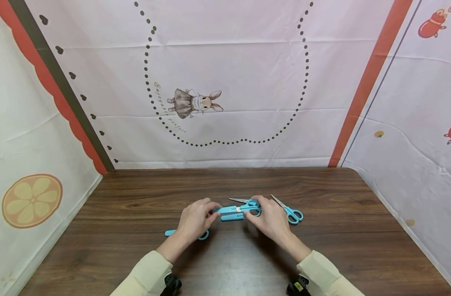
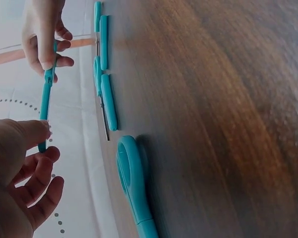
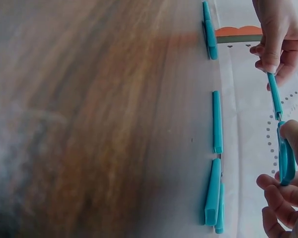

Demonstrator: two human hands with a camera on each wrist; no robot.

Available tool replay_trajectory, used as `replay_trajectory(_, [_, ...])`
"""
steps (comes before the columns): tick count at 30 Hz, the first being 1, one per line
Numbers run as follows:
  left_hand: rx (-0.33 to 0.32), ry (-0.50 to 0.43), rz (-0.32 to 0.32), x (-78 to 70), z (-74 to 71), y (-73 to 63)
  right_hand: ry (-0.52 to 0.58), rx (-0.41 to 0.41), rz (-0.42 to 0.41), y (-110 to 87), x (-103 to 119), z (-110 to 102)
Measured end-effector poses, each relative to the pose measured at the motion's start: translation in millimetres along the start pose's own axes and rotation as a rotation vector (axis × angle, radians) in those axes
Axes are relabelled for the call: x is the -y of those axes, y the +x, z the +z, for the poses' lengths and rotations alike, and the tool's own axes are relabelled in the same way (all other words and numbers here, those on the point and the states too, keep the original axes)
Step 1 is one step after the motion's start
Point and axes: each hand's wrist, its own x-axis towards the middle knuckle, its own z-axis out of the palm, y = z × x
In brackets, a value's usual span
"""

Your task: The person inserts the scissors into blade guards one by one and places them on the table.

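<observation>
My left hand (image 1: 196, 218) pinches the tip end of a light-blue blade cover (image 1: 227, 210) between thumb and fingers. My right hand (image 1: 270, 216) grips the blue handles of the scissors (image 3: 286, 158) whose blades sit in that cover. A short bit of metal shows between cover and handles. Both hands hold this pair level above the table, as the wrist views show. Below it lie a loose blue cover (image 3: 217, 121) and a second loose cover (image 3: 212, 193). Bare-bladed scissors (image 1: 244, 201) lie just behind the held pair, their blades pointing left.
Right of my right hand lie other bare-bladed scissors (image 1: 294, 216). Covered scissors (image 2: 131, 168) rest near my left wrist, partly hidden by the forearm in the head view. The brown wooden table (image 1: 136, 197) meets printed cloth walls (image 1: 229, 82) at its back and sides.
</observation>
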Motion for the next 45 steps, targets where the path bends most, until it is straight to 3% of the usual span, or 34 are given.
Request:
replay_trajectory(8, [-0.013,0.008,0.0,-3.2,-0.8,1.7,0.045,-0.019,0.032,2.8,3.3,-1.8])
replay_trajectory(29, [-0.015,0.031,0.026,-4.8,-2.0,5.0,0.009,-0.012,0.045,4.3,13.8,-0.2])
replay_trajectory(45, [0.034,0.024,0.059,-5.0,-7.3,5.2,-0.021,0.012,0.048,6.6,15.3,-1.4])
